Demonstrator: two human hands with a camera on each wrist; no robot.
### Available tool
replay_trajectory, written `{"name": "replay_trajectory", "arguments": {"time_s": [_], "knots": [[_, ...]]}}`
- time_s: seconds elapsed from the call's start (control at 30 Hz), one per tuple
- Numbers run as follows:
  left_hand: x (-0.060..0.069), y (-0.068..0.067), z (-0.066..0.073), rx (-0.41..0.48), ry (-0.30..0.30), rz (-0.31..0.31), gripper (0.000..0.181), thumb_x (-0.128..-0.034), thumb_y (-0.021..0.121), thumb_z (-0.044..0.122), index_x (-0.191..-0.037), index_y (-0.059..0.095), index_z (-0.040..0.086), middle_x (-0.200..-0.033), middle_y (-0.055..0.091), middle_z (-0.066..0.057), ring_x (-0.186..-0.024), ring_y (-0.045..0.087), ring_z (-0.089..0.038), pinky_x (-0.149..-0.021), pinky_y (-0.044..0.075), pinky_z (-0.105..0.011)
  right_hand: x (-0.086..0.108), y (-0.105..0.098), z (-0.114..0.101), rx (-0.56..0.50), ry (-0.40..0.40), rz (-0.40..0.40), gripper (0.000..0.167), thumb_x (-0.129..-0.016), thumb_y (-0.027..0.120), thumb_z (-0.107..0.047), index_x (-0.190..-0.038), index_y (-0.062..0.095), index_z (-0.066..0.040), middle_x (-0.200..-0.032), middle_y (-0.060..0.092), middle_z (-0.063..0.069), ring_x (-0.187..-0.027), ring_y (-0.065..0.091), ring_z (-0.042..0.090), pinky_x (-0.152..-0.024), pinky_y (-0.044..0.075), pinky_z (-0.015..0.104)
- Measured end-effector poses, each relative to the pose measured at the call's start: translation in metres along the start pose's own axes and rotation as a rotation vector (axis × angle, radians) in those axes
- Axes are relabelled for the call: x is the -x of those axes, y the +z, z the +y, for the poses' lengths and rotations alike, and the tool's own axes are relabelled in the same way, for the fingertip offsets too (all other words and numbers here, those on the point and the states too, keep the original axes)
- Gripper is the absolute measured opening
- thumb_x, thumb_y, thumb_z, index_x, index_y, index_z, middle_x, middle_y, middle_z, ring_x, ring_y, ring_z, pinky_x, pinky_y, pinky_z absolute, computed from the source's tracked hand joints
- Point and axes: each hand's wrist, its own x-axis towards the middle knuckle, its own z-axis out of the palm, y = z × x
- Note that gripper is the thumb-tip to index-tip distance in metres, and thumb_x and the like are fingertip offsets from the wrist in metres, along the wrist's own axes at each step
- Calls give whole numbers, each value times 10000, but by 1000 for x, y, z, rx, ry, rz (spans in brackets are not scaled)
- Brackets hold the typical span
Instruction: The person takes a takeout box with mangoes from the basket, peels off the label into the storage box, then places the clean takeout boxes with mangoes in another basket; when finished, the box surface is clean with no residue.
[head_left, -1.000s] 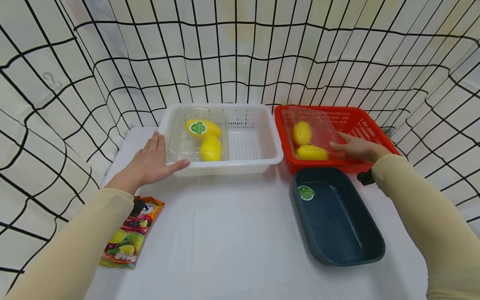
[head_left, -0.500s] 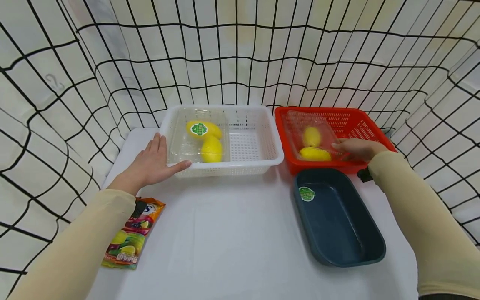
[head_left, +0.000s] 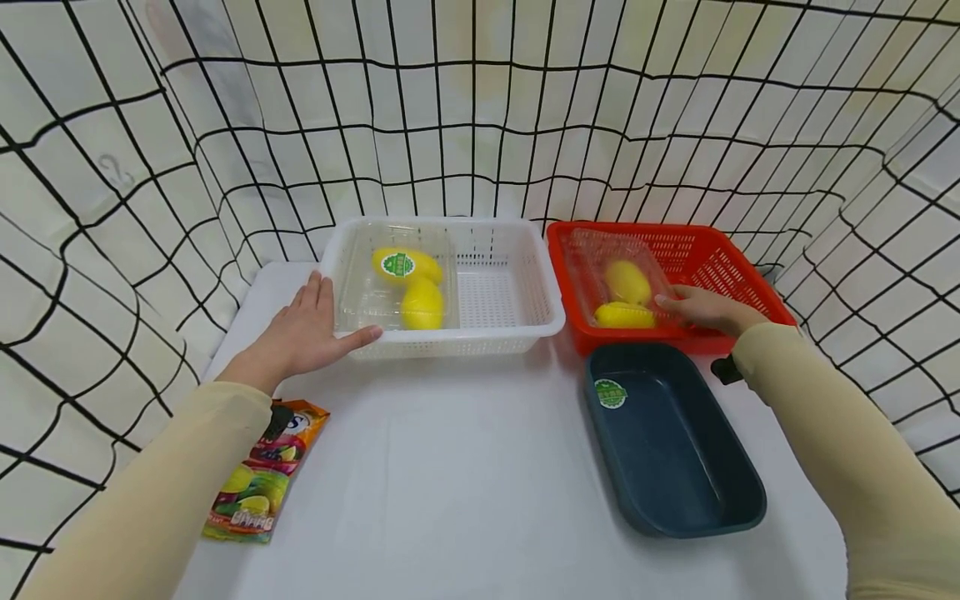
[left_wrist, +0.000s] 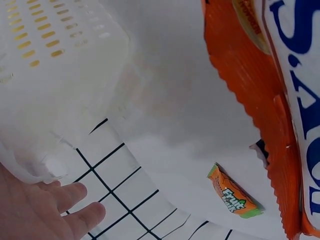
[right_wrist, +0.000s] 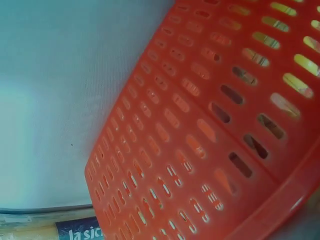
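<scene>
My left hand (head_left: pixel 298 329) rests on the left front corner of the white basket (head_left: pixel 495 335), fingers straight and thumb along the rim. Inside that basket lies a clear plastic box (head_left: pixel 360 296) with a green sticker and two yellow, lemon-like fruits (head_left: pixel 422 305). On the right, my right hand (head_left: pixel 705 308) reaches into the red basket (head_left: pixel 723 262) and grips the right side of another clear plastic box (head_left: pixel 588 254). Two yellow fruits (head_left: pixel 628 282) show in this box. In the right wrist view, the red basket's slotted wall (right_wrist: pixel 165 130) fills much of the frame; the hand is out of sight.
A dark blue basin (head_left: pixel 675 442) with a green sticker stands before the red basket. A colourful candy bag (head_left: pixel 258 479) lies beneath the left wrist. The left wrist view shows a small wrapped candy (left_wrist: pixel 234 194). Black wire mesh (head_left: pixel 472 125) encloses the back and sides.
The clear box in the red basket has tilted and shifted slightly under my right hand, and its fruits have rolled a little. My left hand stays on the white basket. The head view shifted slightly.
</scene>
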Motion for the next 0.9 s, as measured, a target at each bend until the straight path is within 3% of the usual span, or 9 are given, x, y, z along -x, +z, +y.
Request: {"name": "replay_trajectory", "arguments": {"time_s": [0.27, 0.43, 0.57, 0.77, 0.9], "knots": [[0, -1, -1, -4, -1, 1, 1228, -930, 477, 745, -1560, -79, -150, -1640, -107, -385, -1505, 72, -595, -1190, 183, -711, -4, 5, -1, 50, -33, 85, 895, -1027, 501, -558, -1607, 154, 29, -1377, 427, 289, -1272, 380, 469, -1128, 351, 680], [-1, 1, 0, 4, 2, 7, 1222, -930, 497, 729, -1564, -80, -141, -1643, -96, -384, -1504, 80, -592, -1187, 189, -715, -2, 3, 1, -1, -11, 31, 919, -1031, 451, -594, -1627, 84, 3, -1504, 365, 311, -1336, 376, 500, -1147, 316, 707], [-1, 3, -1, -1, 4, 11, 1221, -930, 495, 731, -1565, -79, -141, -1643, -91, -385, -1503, 88, -592, -1187, 195, -716, -2, -1, 3, -25, 5, -14, 1038, -979, 504, -662, -1625, 50, 12, -1552, 316, 313, -1362, 368, 508, -1146, 322, 708], [-1, 3, -1, 3, 6, 13, 1225, -928, 495, 734, -1566, -82, -138, -1644, -93, -383, -1503, 88, -592, -1187, 193, -714, -6, -3, 2, 23, 16, -35, 1067, -938, 576, -663, -1610, 111, 23, -1526, 333, 305, -1357, 343, 495, -1140, 344, 693], [-1, 3, -2, 3, 4, 9, 1227, -929, 493, 737, -1563, -80, -144, -1643, -102, -382, -1505, 78, -593, -1189, 185, -714, -6, -3, 1, 39, 35, -48, 1088, -939, 569, -670, -1616, 73, 23, -1541, 308, 316, -1367, 325, 509, -1142, 333, 702]]}}
